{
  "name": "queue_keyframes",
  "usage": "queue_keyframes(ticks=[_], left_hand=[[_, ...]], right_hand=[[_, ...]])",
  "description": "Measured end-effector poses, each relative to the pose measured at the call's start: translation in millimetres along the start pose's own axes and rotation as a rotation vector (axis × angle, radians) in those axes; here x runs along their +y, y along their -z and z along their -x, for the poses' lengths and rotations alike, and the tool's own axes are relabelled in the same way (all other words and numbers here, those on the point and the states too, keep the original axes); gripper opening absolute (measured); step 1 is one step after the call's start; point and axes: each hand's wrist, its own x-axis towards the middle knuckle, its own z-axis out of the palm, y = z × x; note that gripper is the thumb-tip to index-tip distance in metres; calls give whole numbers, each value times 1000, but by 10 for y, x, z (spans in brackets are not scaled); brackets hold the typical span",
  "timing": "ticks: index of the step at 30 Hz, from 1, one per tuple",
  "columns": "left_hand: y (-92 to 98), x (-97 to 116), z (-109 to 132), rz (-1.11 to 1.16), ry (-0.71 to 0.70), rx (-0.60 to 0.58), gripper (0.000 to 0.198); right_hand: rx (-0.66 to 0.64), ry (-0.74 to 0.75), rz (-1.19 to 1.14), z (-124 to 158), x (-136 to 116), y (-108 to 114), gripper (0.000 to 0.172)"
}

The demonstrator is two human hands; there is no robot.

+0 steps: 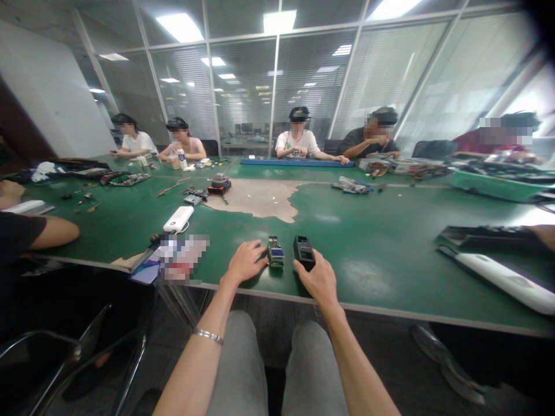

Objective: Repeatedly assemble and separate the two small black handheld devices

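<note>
A small green circuit board (276,252) with a little blue-grey display lies on the green table in front of me. Just left of it rests my left hand (248,261), fingers stretched toward the board's left edge; whether they touch it I cannot tell. To the board's right is a black plastic device casing (303,249) with cut-out openings on its upper face. My right hand (319,278) holds the casing's near end, thumb on the left side and fingers on the right.
A white power bank (178,219) lies beyond my left hand, near papers at the table edge. A brown worn patch (255,199) spreads ahead, with a dark device (219,184) on it. Right are a long white device (505,280) and a green basket (498,186). Several people sit around the table.
</note>
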Motion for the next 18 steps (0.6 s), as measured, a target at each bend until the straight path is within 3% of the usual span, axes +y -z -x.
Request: queue_keyframes(ticks=[5, 10, 14, 18], left_hand=[[7, 6, 6, -6, -8, 12, 41], [-5, 11, 15, 2, 6, 19, 39], [-3, 9, 17, 7, 15, 18, 38], [6, 6, 20, 14, 27, 12, 34]], right_hand=[[8, -24, -102, -1, -72, 51, 54], [37, -2, -265, 5, -395, 107, 57], [-19, 49, -259, -19, -694, 89, 53], [-69, 62, -195, -36, -831, 21, 48]])
